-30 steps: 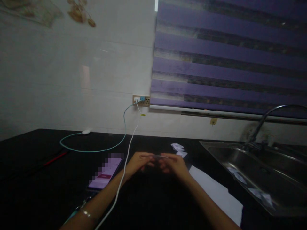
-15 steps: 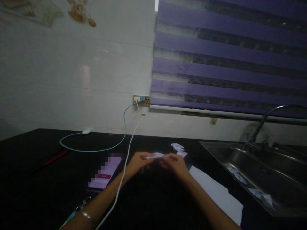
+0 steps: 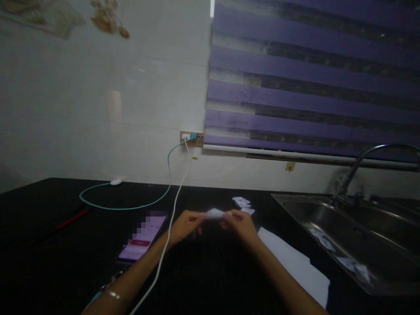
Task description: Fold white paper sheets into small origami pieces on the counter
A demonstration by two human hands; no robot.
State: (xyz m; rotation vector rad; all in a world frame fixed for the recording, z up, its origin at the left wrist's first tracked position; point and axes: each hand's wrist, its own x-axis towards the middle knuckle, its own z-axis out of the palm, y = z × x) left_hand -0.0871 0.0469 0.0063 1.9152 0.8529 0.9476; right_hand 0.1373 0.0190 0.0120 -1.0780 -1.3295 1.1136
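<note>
A small folded piece of white paper [image 3: 215, 213] is pinched between both hands above the dark counter. My left hand [image 3: 187, 224] grips its left end with thumb and fingers. At the right end, my right hand [image 3: 239, 222] is closed on the same paper. The piece has a pointed top and a flat lower band; its finer folds are blurred. Just behind my right hand lie small folded paper pieces [image 3: 242, 202]. White paper sheets [image 3: 288, 258] rest on the counter beside my right forearm.
A lit phone [image 3: 144, 238] lies left of my left forearm, which a white cable [image 3: 173, 210] crosses. A teal cable [image 3: 118, 208] loops from the wall socket [image 3: 197, 139]. On the right is a steel sink [image 3: 315, 218] with a faucet [image 3: 352, 170] and paper pieces on its edge.
Both hands still hold the folded paper. It has turned slightly, so a pointed upper part now shows above a flat band. The left fingers have shifted a little on its end.
</note>
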